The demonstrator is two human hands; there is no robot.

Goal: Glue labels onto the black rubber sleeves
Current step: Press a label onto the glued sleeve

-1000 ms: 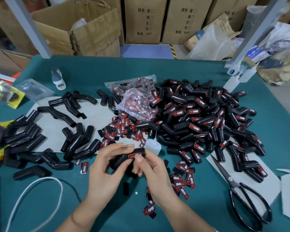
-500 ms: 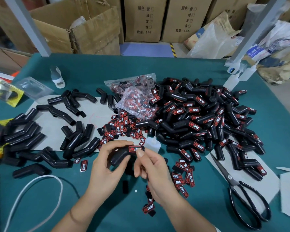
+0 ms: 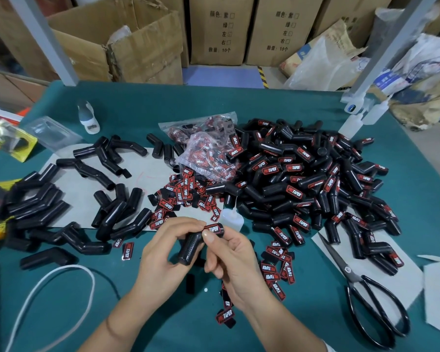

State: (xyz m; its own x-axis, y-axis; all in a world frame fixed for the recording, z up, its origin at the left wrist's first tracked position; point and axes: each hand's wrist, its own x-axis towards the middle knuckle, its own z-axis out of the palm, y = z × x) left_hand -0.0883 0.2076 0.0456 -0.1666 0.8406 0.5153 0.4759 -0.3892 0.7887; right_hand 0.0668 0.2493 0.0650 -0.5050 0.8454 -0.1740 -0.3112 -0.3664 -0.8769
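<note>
While the left hand [image 3: 163, 252] grips a bent, matte rubber sleeve [image 3: 192, 246], right fingers [image 3: 210, 236] pinch its glossy label [image 3: 212, 228].

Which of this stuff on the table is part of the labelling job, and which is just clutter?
Job:
held sleeve in left hand
its label, under right hand
glue bottle
loose labels
unlabelled sleeves
labelled pile

Lying about:
scissors
white cord
</note>
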